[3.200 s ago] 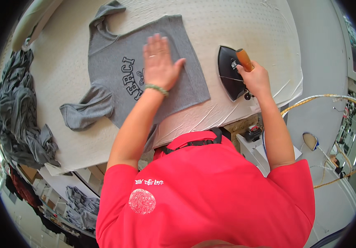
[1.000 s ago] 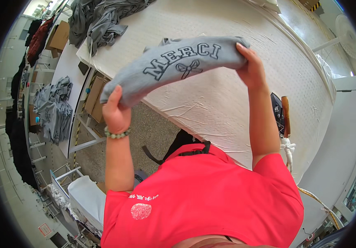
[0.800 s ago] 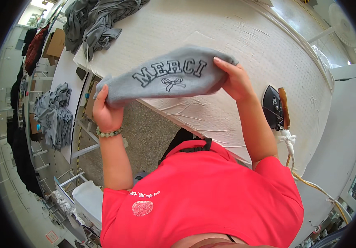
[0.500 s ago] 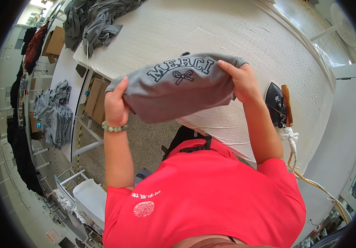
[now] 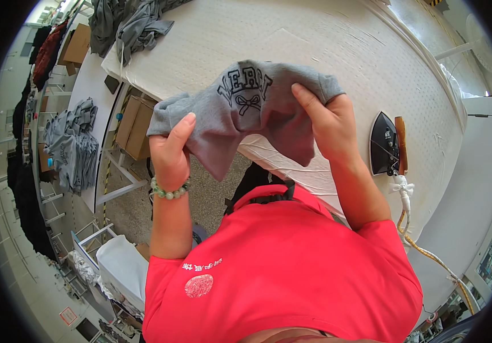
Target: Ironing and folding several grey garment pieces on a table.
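A grey knit garment [image 5: 282,102] with dark outlined lettering and a bow motif hangs between my hands, over the near edge of the white padded table [image 5: 406,74]. My left hand [image 5: 170,153] grips its left end, thumb on top. On the other end my right hand [image 5: 335,130] is closed, thumb lying over the cloth. The fabric sags in the middle, with two lower corners drooping toward me. Fingers beneath the cloth are hidden. To the right of my right hand, a black iron [image 5: 383,143] with a wooden handle rests on the table.
A cord [image 5: 428,251] runs from the iron off the table's right side. Crumpled grey garments [image 5: 143,31] lie at the far left. A stack of grey garments [image 5: 74,148] sits on a side table, with cardboard boxes [image 5: 137,126] below. A white fan [image 5: 483,43] stands far right.
The garment has gone from fairly taut to bunched, its middle raised and its lower edge now split into two drooping points. My left hand has shifted slightly right and down.
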The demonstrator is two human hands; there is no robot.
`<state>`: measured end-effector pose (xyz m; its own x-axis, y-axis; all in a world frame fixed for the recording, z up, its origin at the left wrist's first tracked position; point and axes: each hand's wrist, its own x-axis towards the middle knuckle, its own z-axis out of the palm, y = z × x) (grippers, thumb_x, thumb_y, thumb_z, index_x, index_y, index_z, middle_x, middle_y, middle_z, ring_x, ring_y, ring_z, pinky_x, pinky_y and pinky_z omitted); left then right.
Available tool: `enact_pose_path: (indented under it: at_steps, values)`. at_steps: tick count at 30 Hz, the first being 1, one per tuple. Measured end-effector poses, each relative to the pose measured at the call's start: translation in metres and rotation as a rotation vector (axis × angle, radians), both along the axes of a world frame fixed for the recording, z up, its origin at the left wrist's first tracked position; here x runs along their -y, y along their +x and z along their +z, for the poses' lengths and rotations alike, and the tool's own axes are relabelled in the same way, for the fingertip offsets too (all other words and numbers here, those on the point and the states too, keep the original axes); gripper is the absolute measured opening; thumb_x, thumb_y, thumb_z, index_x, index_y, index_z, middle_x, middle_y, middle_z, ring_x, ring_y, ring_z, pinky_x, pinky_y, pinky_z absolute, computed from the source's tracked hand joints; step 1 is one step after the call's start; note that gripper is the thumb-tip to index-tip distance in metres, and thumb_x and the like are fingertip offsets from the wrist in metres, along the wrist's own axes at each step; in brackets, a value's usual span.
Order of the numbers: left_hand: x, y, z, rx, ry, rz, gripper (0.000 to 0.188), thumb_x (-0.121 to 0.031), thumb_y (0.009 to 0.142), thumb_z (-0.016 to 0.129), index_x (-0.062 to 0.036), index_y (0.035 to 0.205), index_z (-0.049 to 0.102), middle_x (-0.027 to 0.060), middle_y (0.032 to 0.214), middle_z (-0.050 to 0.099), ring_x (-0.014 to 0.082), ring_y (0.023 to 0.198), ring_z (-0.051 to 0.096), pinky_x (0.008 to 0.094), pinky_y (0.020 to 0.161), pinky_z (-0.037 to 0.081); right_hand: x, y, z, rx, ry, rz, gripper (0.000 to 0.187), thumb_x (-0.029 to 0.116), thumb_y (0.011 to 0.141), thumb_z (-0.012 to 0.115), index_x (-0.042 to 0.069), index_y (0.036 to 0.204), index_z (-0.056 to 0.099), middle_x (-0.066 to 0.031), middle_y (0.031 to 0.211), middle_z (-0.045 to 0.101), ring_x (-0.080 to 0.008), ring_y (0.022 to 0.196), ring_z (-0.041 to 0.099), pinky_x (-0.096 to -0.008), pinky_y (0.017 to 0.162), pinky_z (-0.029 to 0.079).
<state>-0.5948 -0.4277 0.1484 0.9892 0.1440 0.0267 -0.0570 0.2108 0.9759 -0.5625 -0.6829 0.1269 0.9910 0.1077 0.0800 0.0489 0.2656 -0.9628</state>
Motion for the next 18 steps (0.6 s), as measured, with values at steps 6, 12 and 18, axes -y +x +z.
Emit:
enact_pose_path:
  at_steps: [6,12,18]
  values:
    - [0.017,-0.007,0.007,-0.023,-0.003,-0.044,0.033,-0.003,0.098,0.068,0.0039,0.129,0.061,0.0043,0.115,0.069,0.0103,0.105,0.062,0.0287,0.097,0.048,-0.014,-0.018,0.02,0.021,-0.017,0.057,0.027,0.004,0.103,0.065,-0.004,0.129,0.066,-0.007,0.122,0.068,-0.0168,0.111,0.064,-0.0318,0.101,0.05]
    - [0.012,-0.008,0.007,0.002,-0.041,-0.124,0.021,-0.005,0.1,0.067,0.0021,0.119,0.067,0.0025,0.11,0.07,0.0095,0.101,0.063,0.028,0.093,0.049,-0.014,-0.022,0.016,0.126,-0.168,0.035,0.028,0.004,0.103,0.066,-0.004,0.13,0.065,-0.0078,0.125,0.066,-0.0177,0.112,0.063,-0.0318,0.101,0.05]
    - [0.019,-0.006,0.012,-0.007,-0.083,-0.074,0.014,-0.006,0.102,0.066,0.0007,0.114,0.069,0.0009,0.105,0.07,0.0087,0.096,0.063,0.0273,0.09,0.049,-0.015,-0.021,0.011,0.109,-0.154,0.041,0.027,0.003,0.103,0.065,-0.003,0.129,0.065,-0.0081,0.125,0.066,-0.0169,0.111,0.064,-0.0308,0.098,0.051]
